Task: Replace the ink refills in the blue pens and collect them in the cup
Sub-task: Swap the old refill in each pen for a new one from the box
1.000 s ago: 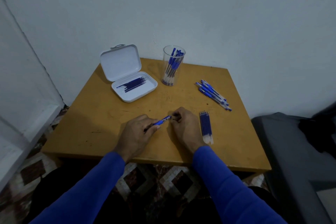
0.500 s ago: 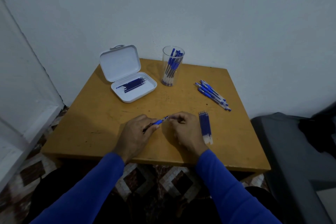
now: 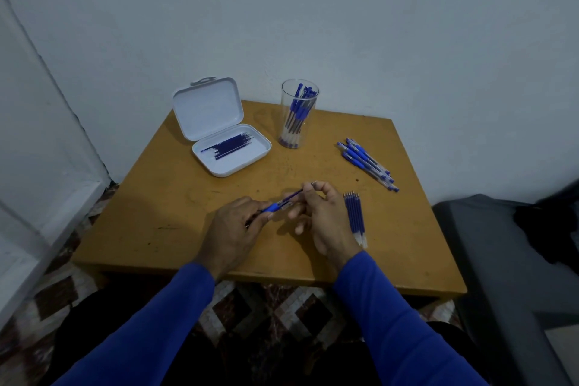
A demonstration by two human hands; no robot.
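Near the table's [image 3: 175,204] front edge, the left hand [image 3: 233,229] grips the pen [image 3: 275,206]; the right hand [image 3: 326,213] pinches its refill [image 3: 296,195], angled toward the far-right corner.

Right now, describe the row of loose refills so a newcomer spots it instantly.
Start at the wooden table and go to its near right part, just right of the right hand. There the row of refills lies flat, side by side, tips pointing away from the person. Unlike the loose pens farther back, they are thin bare tubes without grips, and they are not in the white case.
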